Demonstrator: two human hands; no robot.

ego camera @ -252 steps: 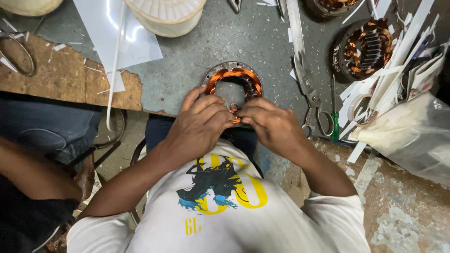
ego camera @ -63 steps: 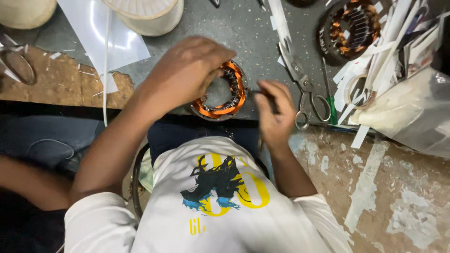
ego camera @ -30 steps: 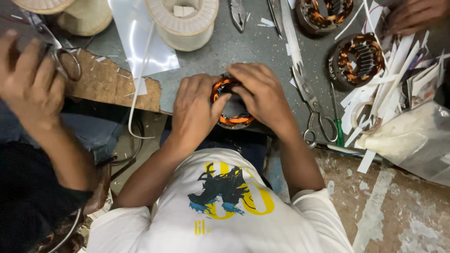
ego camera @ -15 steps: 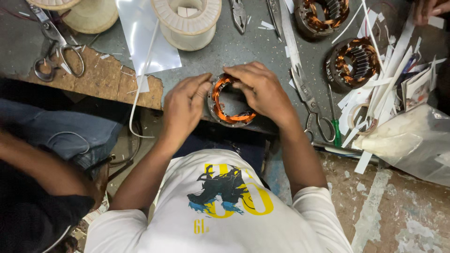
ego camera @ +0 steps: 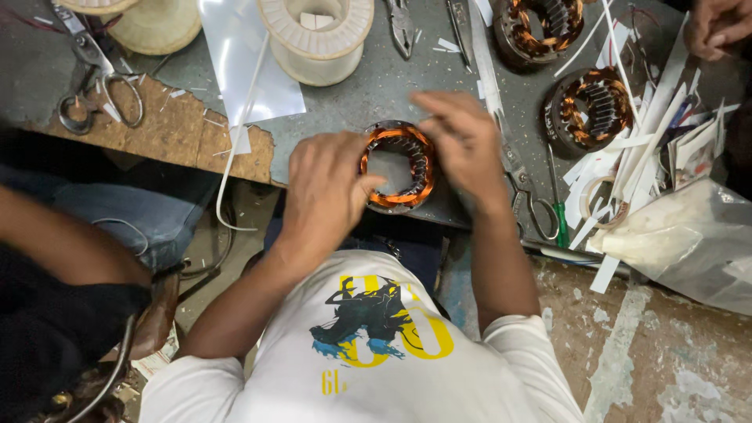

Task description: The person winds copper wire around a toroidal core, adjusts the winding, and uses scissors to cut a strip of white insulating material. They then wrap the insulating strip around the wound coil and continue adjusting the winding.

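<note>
My left hand (ego camera: 325,192) clamps the copper-wound stator (ego camera: 398,166) steady at the table (ego camera: 376,94) edge; my right hand (ego camera: 462,141), fingers loosely curled, works its rim.

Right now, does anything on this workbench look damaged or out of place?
Yes. The brown board on the bench has a broken, ragged edge near the left hand. White paper strips lie scattered right of the stator, beside the scissors.

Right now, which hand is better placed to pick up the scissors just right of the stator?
Right. The right hand is over the stator's right rim, next to the scissors; the left hand rests on its left side, with the stator between.
</note>
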